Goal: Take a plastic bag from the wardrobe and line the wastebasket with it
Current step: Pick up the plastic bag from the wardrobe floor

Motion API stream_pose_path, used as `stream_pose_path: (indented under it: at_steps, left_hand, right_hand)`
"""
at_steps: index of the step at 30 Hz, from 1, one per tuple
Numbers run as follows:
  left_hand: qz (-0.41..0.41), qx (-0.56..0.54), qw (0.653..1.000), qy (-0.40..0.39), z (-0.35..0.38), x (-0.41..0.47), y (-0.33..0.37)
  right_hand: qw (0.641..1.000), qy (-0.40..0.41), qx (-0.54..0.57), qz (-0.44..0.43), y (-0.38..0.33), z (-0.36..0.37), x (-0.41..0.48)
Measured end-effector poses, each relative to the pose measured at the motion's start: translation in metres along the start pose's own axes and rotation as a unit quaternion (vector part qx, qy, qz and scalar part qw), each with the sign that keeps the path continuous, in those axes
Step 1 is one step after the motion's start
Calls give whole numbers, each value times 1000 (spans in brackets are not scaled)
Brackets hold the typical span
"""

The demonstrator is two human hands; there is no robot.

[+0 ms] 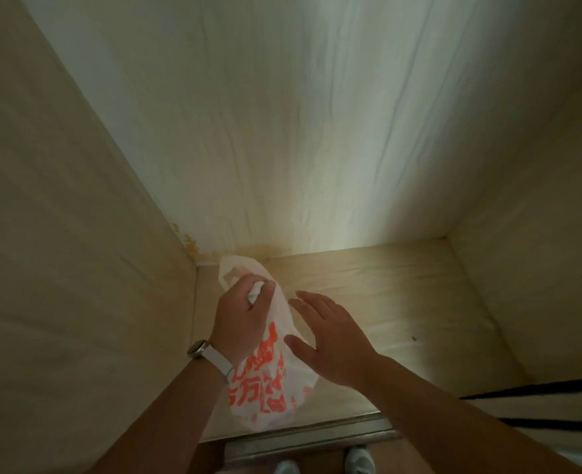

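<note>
You are looking down into a pale, wood-grained wardrobe compartment (pixel 368 131), its back panel lit by a soft wash of light and its floor panel tan and bare. A thin white plastic bag printed with bold orange-red characters (pixel 269 381) is hanging over the left part of that floor, near the wardrobe's left wall, its lower end reaching down to the wardrobe's front edge.

Your left hand (pixel 241 316) is curling closed around the bunched upper part of the bag, with a twist of white plastic showing between the thumb and the fingers; a looped handle of the bag is sticking up just beyond the knuckles, toward the wardrobe's back left corner. A watch with a round silver case and a white strap (pixel 210 357) is sitting on that wrist.

Your right hand (pixel 330 340) is spread flat and open, fingers together and pointing toward the back of the wardrobe, holding nothing. Its thumb is lying against the right side of the bag (whether the palm is also touching it, you cannot tell from here).

A yellowish stain is marking the wardrobe's back left corner. Below the wardrobe's front edge, a grey metal track is running across, and the toes of two pale shoes (pixel 359 460) are showing beneath it.
</note>
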State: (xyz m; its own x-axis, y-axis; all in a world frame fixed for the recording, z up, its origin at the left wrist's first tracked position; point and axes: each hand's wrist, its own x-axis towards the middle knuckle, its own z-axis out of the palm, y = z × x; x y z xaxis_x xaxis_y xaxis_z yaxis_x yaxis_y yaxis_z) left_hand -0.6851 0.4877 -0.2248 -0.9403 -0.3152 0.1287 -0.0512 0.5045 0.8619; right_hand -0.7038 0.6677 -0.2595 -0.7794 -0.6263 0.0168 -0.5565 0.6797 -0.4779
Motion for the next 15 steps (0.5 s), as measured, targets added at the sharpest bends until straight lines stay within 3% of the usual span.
stream_pose_path:
  at_steps: [6, 15]
  left_hand:
    - [115, 41, 992, 11, -23, -14, 26]
    - [90, 9, 993, 74, -30, -30, 86]
  right_hand:
    - [999, 32, 22, -20, -27, -16, -10]
    - [988, 86, 114, -61, -42, -42, -20]
